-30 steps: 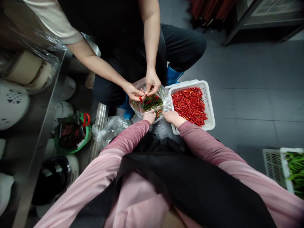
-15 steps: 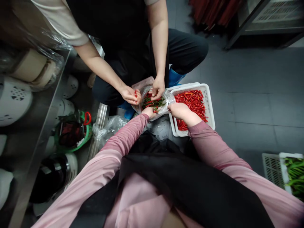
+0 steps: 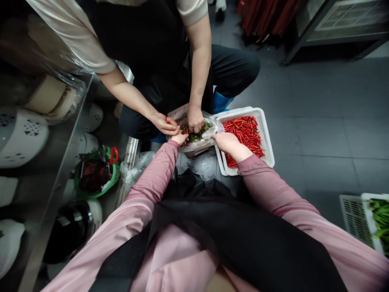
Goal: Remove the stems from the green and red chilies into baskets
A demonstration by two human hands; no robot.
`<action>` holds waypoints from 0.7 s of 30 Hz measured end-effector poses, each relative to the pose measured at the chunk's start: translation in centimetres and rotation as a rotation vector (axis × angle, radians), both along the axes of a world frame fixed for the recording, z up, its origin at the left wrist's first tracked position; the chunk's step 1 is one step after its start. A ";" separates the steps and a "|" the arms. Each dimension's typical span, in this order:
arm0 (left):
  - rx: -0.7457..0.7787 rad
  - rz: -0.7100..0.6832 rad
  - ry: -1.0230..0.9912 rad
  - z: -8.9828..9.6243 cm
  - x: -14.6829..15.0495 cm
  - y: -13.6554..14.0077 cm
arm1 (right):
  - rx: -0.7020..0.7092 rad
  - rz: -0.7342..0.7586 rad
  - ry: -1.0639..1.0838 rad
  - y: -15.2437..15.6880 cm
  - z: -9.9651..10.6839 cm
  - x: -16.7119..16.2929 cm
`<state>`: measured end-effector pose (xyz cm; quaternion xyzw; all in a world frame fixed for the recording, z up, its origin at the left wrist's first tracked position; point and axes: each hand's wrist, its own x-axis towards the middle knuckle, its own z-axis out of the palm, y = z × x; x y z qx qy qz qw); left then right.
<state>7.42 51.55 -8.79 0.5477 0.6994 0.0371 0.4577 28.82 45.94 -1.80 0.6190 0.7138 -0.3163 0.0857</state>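
Observation:
A clear plastic bag lies open in front of me, with red chillies and green stems inside. My left hand is closed at the bag's left edge, fingertips partly hidden against the chillies. On the bag's bunched right edge, my right hand keeps a closed grip. A co-worker's hand reaches down into the bag, and that person's other hand has a bit of red chilli between the fingers beside my left hand. White baskets of red chillies stand just right of the bag.
Left is a metal shelf with white perforated containers. Near it sits a green basket with a red handle. Green peppers fill a white basket at lower right. The co-worker crouches opposite, in blue boots.
My left hand has shifted left to the bag's left edge. One co-worker hand has lowered into the bag; the other has moved slightly left. My right hand still grips the bag.

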 end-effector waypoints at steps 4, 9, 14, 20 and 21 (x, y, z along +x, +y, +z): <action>-0.101 0.156 -0.276 1.3 0.7 -1.6 | 0.220 -0.236 0.320 0.8 -0.9 -2.1; -0.069 0.194 -0.393 2.0 1.5 -3.8 | 0.026 -0.568 0.627 1.7 -3.6 -5.0; -0.026 0.168 -0.402 1.6 2.1 -4.1 | -0.039 -0.648 0.791 2.3 -5.4 -6.0; 0.050 0.225 -0.334 0.7 3.0 -2.5 | 0.186 -0.585 0.755 2.7 -5.6 -4.6; 0.044 0.245 -0.350 0.6 3.2 -2.2 | 0.119 -0.564 0.801 2.6 -5.6 -4.2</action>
